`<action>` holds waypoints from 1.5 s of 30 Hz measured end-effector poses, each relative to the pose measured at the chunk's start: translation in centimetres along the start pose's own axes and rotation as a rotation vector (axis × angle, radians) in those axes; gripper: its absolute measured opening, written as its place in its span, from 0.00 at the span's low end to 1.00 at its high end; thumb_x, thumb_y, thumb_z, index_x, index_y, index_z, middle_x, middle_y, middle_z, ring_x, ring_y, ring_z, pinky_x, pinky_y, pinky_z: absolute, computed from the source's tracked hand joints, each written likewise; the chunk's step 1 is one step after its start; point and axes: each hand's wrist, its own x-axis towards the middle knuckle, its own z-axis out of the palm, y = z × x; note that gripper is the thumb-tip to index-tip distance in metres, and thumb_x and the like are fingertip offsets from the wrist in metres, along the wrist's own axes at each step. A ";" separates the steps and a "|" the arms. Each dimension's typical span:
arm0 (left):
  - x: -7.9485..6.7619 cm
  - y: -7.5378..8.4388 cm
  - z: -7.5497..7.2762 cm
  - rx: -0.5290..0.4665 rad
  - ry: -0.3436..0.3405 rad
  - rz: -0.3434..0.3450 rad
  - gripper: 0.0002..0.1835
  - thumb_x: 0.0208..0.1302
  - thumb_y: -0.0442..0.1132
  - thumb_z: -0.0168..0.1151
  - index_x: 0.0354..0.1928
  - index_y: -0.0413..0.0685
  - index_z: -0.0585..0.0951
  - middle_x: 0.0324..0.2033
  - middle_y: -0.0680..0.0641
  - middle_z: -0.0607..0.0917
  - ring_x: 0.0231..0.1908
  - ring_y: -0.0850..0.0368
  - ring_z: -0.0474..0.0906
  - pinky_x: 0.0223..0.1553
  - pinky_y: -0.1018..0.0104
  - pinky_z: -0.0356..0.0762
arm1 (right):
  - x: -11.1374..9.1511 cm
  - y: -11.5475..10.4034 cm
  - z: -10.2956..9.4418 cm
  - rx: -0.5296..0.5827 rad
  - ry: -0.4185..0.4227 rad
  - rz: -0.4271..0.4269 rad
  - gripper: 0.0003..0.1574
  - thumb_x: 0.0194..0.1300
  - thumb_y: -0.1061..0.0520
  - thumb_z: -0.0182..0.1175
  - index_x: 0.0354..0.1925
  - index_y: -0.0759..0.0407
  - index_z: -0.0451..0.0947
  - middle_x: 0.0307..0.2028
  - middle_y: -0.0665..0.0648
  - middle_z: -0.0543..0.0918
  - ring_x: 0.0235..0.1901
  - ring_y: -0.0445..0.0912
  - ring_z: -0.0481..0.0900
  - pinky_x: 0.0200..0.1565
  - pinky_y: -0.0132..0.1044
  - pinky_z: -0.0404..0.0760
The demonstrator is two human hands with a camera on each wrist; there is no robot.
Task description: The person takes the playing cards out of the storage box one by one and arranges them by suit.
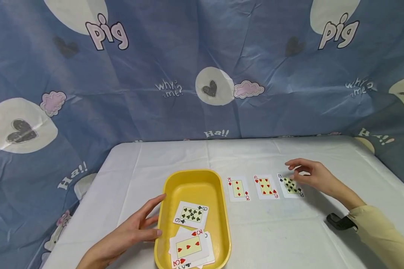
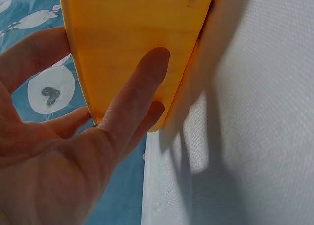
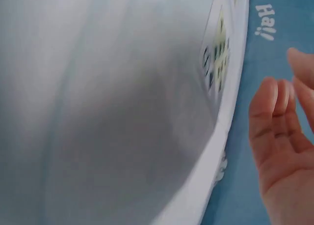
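Observation:
My left hand point(image 1: 129, 233) rests against the outer side of a yellow plastic tray point(image 1: 226, 224), fingers spread. The left wrist view shows its fingers point(image 2: 140, 87) extended along the tray's wall. Inside the tray lie a nine of clubs point(image 1: 191, 215) and, nearer me, a three of hearts point(image 1: 188, 247) on top of other cards. Over on the right, my right hand point(image 1: 318, 177) hovers by an eight of spades point(image 1: 290, 186), fingers loosely bent and holding nothing. That card lies face up on the table, its upper right part overlapped by the fingertips in the head view.
A three of diamonds point(image 1: 238, 189) and a six of hearts point(image 1: 266, 186) lie face up in a row between the tray and the eight. White cloth covers the table point(image 1: 276, 235). Blue printed fabric point(image 1: 175, 116) hangs behind it. A black band point(image 1: 340, 222) is on the right wrist.

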 end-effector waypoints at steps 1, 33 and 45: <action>0.0 0.0 0.0 -0.002 -0.001 -0.001 0.44 0.68 0.37 0.62 0.78 0.61 0.48 0.75 0.36 0.51 0.64 0.44 0.68 0.53 0.52 0.77 | 0.1 -0.2 0.2 0.019 0.000 -0.013 0.23 0.64 0.68 0.63 0.57 0.70 0.74 0.47 0.68 0.79 0.41 0.48 0.81 0.35 0.36 0.83; -0.2 0.1 0.0 0.014 0.003 -0.001 0.44 0.68 0.38 0.62 0.78 0.63 0.48 0.76 0.40 0.49 0.69 0.43 0.61 0.55 0.53 0.74 | 4.1 -10.7 10.6 0.219 -0.217 -0.238 0.24 0.63 0.69 0.64 0.55 0.53 0.77 0.45 0.55 0.81 0.41 0.49 0.79 0.41 0.40 0.82; -0.2 -0.1 0.0 0.000 -0.002 0.011 0.44 0.68 0.38 0.61 0.78 0.61 0.48 0.76 0.40 0.46 0.70 0.40 0.59 0.54 0.53 0.75 | 6.3 -13.0 15.1 0.277 -0.370 -0.247 0.20 0.67 0.59 0.64 0.57 0.50 0.77 0.50 0.56 0.80 0.50 0.52 0.77 0.54 0.42 0.77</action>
